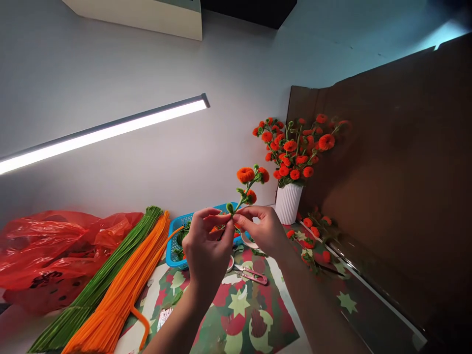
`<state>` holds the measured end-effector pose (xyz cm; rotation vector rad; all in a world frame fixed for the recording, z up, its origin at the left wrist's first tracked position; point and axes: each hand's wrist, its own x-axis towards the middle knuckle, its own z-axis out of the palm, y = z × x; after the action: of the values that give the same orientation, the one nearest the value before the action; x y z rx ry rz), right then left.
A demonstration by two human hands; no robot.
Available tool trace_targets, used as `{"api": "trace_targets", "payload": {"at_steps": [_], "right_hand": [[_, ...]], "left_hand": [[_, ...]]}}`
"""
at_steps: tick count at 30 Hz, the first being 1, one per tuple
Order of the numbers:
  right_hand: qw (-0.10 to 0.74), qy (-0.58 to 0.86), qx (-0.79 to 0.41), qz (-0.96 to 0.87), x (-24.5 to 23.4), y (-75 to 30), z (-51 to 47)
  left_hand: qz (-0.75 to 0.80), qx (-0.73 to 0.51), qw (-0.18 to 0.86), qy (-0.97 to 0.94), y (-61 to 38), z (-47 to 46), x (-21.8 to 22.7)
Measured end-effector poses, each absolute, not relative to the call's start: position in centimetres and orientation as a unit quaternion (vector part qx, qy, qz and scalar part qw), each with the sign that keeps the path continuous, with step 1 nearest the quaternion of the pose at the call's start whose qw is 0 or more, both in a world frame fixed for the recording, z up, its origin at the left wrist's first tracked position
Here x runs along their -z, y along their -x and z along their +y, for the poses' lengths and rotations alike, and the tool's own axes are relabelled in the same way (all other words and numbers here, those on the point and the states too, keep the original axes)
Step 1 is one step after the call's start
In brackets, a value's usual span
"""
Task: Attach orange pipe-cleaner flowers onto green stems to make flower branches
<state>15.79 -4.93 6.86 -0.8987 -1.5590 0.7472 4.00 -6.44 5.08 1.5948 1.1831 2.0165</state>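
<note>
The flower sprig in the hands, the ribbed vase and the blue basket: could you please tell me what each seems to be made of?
Flower sprig: probably chenille stems, matte; its surface looks fuzzy.
Ribbed vase: perhaps ceramic or plastic, matte white; even flutes leave it open.
Blue basket: likely moulded plastic, slightly glossy; its wall is evenly perforated.

Passage: I have room low over the near tabletop [217,337], before the pink-handled snips [256,277]. Obstacles: flower sprig [250,197], centre; blue basket [170,251], beyond; orange bundle [121,290], left; white vase [289,204], brown panel [387,172], right.
</note>
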Motion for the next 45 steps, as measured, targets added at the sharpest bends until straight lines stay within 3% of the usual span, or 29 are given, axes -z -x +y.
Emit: {"api": "trace_targets", "payload": {"at_steps": [6,13,19,22,32,36,41,45], "right_hand": [[0.584,0.326,-0.421,-0.613,-6.3,-15.9,-3.8],[0.507,0.214,-0.595,-0.585,-5.2,-16.9,-2.6],[0.532,0.172,-0.628,-0.541,-4.9,-16.4,-2.6],[0.550,0.180,-0.617,-0.533,-5.0,-16.1,-2.6],[0.611,0.236,-0.504,-0.563,-5.5,-16.0,-2.9],[0.595,0.232,-0.477,-0.603,-5.4,-16.6,-3.0],[0.524,0.187,-0.549,-0.624,-5.5,-17.3,-3.1],[0.510,0.188,-0.571,-0.615,-5.7,-17.5,-3.2]], "left_hand": [[0.336,-0.702,0.357,-0.516,-3.2,-6.3,-5.7],[0.301,-0.633,0.506,-0.502,-2.7,-7.0,-7.1],[0.279,-0.548,0.641,-0.460,-2.1,-6.5,-7.5],[0.293,-0.541,0.642,-0.458,-2.1,-6.0,-7.3],[0.358,-0.586,0.401,-0.607,-3.0,-6.5,-6.1],[0.315,-0.551,0.527,-0.565,-2.6,-6.4,-6.5],[0.223,-0.392,0.753,-0.479,-1.9,-5.7,-6.5],[0.196,-0.375,0.794,-0.436,-2.3,-5.2,-5.8]]}}
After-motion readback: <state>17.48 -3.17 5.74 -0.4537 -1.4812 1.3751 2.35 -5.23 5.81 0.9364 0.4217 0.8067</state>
